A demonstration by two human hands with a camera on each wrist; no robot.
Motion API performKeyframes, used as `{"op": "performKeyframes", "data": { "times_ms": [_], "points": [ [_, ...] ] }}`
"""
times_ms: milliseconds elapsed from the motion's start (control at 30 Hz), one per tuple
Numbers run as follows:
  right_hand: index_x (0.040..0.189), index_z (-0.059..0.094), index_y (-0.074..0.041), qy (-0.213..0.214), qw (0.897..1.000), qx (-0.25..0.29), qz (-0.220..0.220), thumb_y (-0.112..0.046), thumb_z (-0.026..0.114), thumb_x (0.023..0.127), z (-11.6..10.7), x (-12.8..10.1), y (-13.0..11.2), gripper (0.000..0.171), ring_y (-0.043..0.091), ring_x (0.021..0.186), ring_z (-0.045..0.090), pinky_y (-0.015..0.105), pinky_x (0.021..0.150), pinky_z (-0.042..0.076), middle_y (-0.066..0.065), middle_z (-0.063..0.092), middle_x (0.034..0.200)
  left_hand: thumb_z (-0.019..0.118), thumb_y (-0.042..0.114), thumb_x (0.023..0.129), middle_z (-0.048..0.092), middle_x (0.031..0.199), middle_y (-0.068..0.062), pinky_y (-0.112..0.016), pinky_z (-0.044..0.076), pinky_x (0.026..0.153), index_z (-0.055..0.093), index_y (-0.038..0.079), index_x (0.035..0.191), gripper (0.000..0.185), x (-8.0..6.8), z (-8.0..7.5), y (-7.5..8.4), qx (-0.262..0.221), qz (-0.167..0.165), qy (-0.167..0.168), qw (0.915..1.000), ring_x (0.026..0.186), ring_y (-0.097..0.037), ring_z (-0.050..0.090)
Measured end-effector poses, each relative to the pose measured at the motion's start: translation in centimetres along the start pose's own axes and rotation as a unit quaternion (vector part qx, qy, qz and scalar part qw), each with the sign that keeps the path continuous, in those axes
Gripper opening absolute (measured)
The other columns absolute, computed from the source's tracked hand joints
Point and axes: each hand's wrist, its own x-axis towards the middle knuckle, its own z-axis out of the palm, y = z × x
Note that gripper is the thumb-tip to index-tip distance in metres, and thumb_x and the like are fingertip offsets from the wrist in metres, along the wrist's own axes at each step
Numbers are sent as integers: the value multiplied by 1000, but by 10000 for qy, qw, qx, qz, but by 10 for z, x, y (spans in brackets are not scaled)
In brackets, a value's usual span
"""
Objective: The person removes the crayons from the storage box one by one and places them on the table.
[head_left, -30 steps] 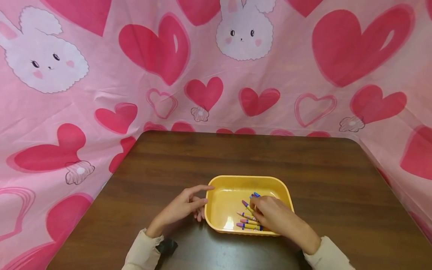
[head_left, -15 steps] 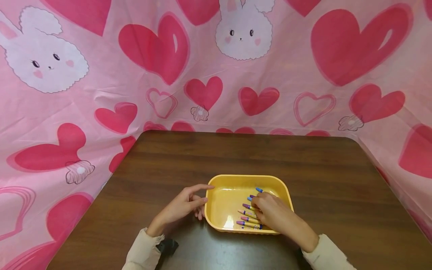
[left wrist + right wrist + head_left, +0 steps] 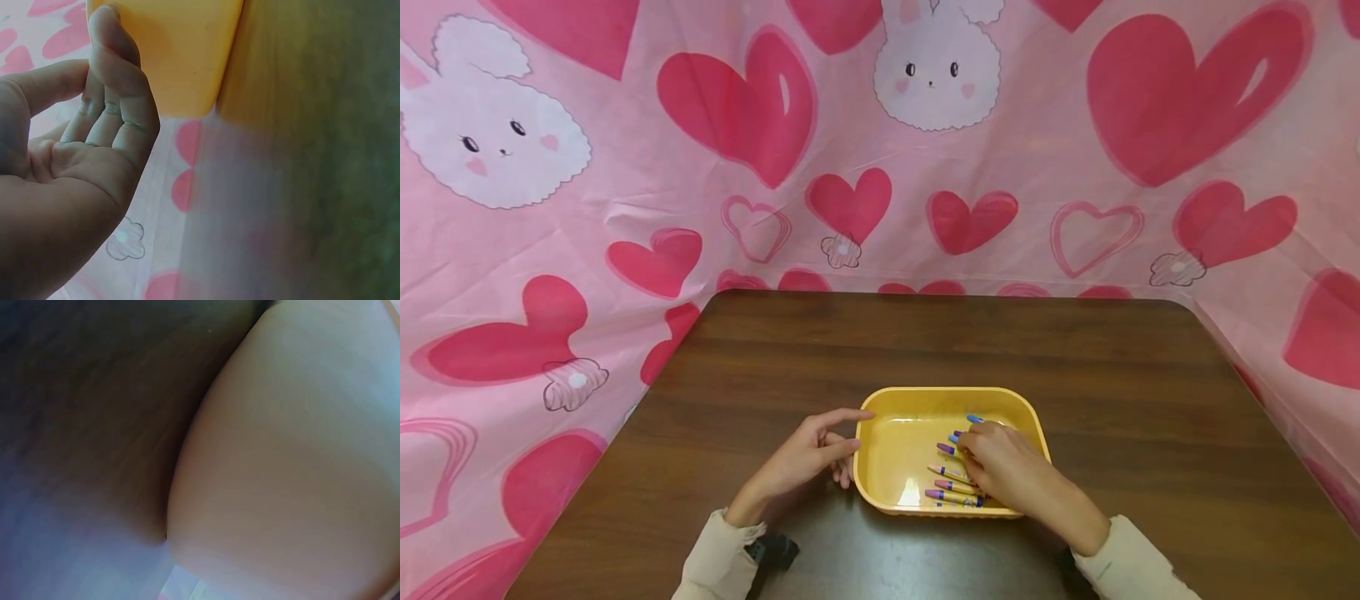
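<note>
A yellow plastic tray (image 3: 902,400) sits on the dark wooden table (image 3: 925,342), near its front edge. Several crayons (image 3: 953,486) with purple and blue tips lie in the tray's right half. My right hand (image 3: 979,446) is inside the tray, its fingers curled over a few crayons whose tips stick out to the left. My left hand (image 3: 850,433) rests on the table beside the tray, index finger stretched to the left rim. In the left wrist view the relaxed fingers (image 3: 115,94) touch the tray's outer wall (image 3: 181,56). The right wrist view shows only a blurred tray wall (image 3: 294,456).
A pink cloth with red hearts and white bunnies (image 3: 936,67) hangs behind the table and drapes along both sides. Bare tabletop lies beyond the tray and to its right (image 3: 1150,417). Cream sleeves (image 3: 718,558) cover both wrists.
My right hand has slid a little farther back in the tray, and the blue and purple crayon tips moved with it. The left hand stays at the rim.
</note>
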Motion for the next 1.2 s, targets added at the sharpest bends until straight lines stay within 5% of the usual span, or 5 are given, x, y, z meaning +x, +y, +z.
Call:
{"op": "performKeyframes", "data": {
  "times_ms": [300,900,1200],
  "points": [
    [83,70,-10,247,9995,199,53,-5,77,78,-12,0,-1,10,9,71,52,27,63,48,-7,57,77,57,8,101,67,71,-21,-33,57,57,48,5,145,45,1,1,-3,-134,71,0,9999,58,-30,65],
    [87,73,-10,1146,9933,-126,72,-2,84,72,-40,-21,3,21,11,72,62,32,63,55,-3,65,84,57,6,101,67,73,-23,-29,57,58,48,2,144,44,-1,-1,-3,-185,89,23,9998,57,-24,66],
    [89,74,-7,1152,9915,-57,601,-1,82,72,-52,-34,9,20,10,74,61,34,66,56,-2,67,85,61,13,100,67,75,-24,-29,57,58,48,3,144,48,-2,-1,-5,-230,60,38,9997,58,-25,66]
  ]
}}
